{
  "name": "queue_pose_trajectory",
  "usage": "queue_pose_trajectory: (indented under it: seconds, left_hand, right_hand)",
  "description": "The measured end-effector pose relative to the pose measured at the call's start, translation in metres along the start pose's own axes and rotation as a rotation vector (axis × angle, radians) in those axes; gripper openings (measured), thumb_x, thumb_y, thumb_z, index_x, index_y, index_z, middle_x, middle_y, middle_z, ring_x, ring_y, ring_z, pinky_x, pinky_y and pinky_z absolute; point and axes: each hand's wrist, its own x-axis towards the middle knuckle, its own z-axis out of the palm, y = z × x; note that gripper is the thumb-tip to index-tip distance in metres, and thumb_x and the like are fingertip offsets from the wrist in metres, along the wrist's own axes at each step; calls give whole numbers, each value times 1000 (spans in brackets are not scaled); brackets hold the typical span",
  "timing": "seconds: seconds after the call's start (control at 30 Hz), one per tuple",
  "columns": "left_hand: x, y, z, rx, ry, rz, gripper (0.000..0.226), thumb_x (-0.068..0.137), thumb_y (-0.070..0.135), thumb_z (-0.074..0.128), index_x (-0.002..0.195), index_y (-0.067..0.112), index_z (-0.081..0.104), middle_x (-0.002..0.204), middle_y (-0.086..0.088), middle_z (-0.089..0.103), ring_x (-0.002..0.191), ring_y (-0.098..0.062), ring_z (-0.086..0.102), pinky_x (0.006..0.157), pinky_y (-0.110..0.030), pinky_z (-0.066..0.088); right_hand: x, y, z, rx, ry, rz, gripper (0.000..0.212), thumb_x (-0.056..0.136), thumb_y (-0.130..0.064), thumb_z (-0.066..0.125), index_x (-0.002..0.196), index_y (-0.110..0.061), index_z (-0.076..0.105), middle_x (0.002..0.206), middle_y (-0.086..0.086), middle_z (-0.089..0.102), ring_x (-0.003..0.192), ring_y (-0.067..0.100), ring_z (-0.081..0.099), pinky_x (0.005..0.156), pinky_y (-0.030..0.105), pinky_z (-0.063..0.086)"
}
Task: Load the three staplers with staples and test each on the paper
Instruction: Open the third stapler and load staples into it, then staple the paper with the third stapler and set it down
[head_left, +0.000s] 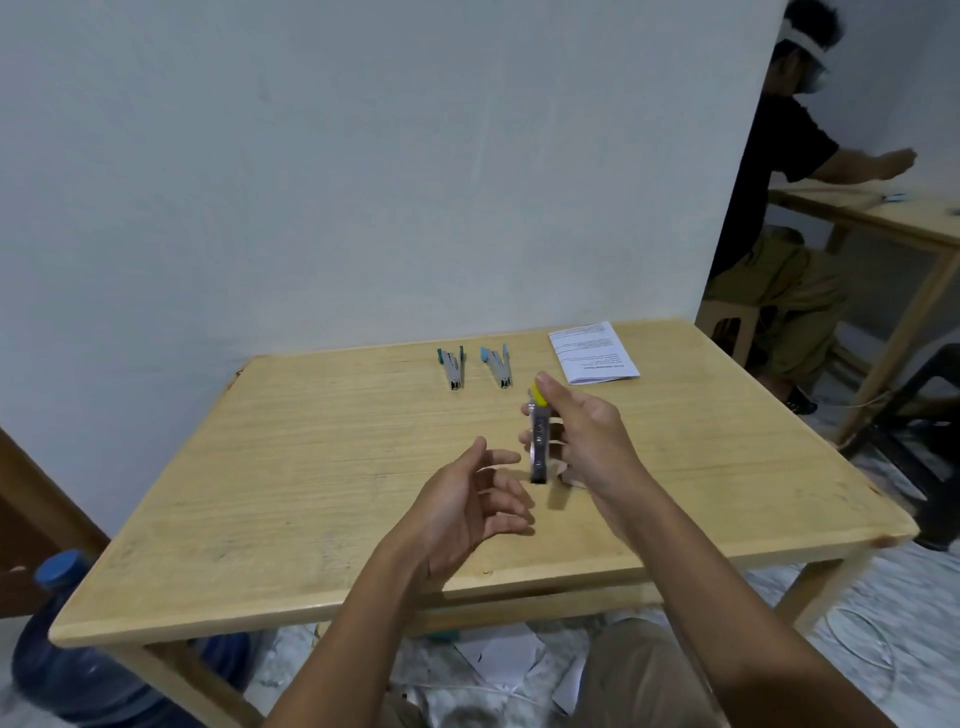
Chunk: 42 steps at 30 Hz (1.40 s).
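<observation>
My right hand (592, 441) grips a yellow-tipped metal stapler (538, 441) above the middle of the wooden table (311, 467), held lengthwise and blurred by motion. My left hand (467, 499) hovers just left of it, palm turned inward, fingers apart and holding nothing. Two more staplers lie at the far side: a green-handled stapler (453, 367) and, to its right, a blue-handled stapler (497, 366). A printed sheet of paper (594, 352) lies flat at the far right corner. No staples show.
A white wall stands right behind the table. A blue water jug (67, 654) sits on the floor at the left. Another person (779, 208) sits at a second table (883, 213) at the right. Loose papers lie on the floor under the table.
</observation>
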Motion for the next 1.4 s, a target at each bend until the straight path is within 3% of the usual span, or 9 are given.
queue_pose_trajectory:
  seconds: [0.17,0.4,0.57,0.67,0.83,1.07,1.2,1.3,1.4]
  left_hand:
    - [28,22,32,484,228,133,30,102,29,47,102,5,66,72,-9,65,60,-22,60,58,-30,50]
    - [140,43,75,823,306,244,24,97,35,52,108,14,60,95,-10,65,69,-18,56,68,-32,47]
    - [221,40,96,1070,498,160,56,95,44,51,133,4,42,135,-14,49,123,-32,47,94,-37,41]
    - [251,40,109,1133,632,94,61,91,45,58,134,6,38,138,-12,44,131,-31,38,100,-41,37]
    - [279,42,116,1164,710,-51,54,81,29,67,127,11,43,133,-8,47,126,-26,39,99,-34,34]
    - [288,49,105,1078,653,-141,52,72,38,77,112,17,51,124,-7,50,114,-26,46,97,-38,46]
    - [285,47,105,1053,644,-81,36,81,34,68,108,19,50,123,-5,46,116,-26,44,92,-33,44]
    - [279,39,101,911,616,13,36,83,31,60,117,18,59,122,-4,49,117,-27,40,93,-34,42]
    - [255,40,94,625,432,124,26,87,26,65,111,14,69,114,-7,68,106,-26,61,91,-39,53]
  right_hand:
    - [19,-17,-52,-64,83,15,52,86,-56,64,94,-5,70,83,2,71,53,17,57,47,27,43]
    - [54,-27,-112,-174,194,130,50,89,-56,60,99,-7,68,102,6,70,53,16,56,46,25,37]
    - [81,-26,-146,-192,236,132,50,89,-58,58,96,-10,68,103,4,71,56,16,58,47,26,38]
    - [92,-24,-160,-174,256,129,50,87,-60,59,96,-12,69,99,1,71,55,15,59,48,27,38]
    - [102,-16,-170,-117,264,99,47,84,-61,62,88,-15,70,91,2,72,58,18,58,52,29,35]
    - [99,-16,-158,-82,262,114,46,85,-63,60,83,-19,72,77,3,68,57,17,53,52,30,37]
    - [94,-21,-151,-58,247,76,42,89,-58,57,86,-18,70,86,-3,69,53,12,53,44,24,34]
    - [87,-23,-154,-119,233,72,48,88,-63,55,87,-16,69,70,2,60,47,12,45,41,21,31]
    - [80,-22,-156,-168,246,-19,42,82,-61,65,77,-19,66,56,-3,40,46,11,33,42,21,30]
